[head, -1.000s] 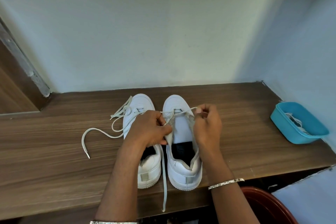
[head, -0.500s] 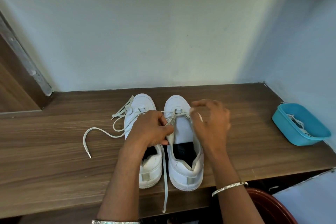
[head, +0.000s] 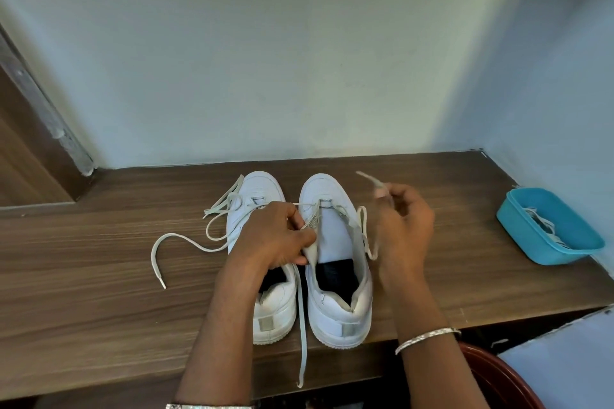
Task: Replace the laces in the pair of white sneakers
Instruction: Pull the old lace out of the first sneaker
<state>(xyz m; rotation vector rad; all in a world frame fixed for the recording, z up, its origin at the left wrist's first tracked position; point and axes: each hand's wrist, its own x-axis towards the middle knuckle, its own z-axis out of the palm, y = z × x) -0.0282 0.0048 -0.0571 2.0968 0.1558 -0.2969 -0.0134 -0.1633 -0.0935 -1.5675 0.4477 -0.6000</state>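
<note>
White low-top sneakers [head: 335, 319] sit paired on a brown wood-grain desk [head: 99, 276], left hand [head: 272, 236] gripping the right-side shoe's upper, right hand [head: 403, 226] pinching its pale flat lace [head: 368, 179] aloft.

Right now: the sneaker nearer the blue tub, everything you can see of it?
The sneaker is white, leather-like, with a grey heel tab, dark lining and white tongue. It stands upright on the wooden shelf, toe to the wall, beside its mate. Only the eyelets nearest the toe carry a lace. The left hand pinches its inner eyelet flap; the right hand pinches the lace's blurred end.
</note>
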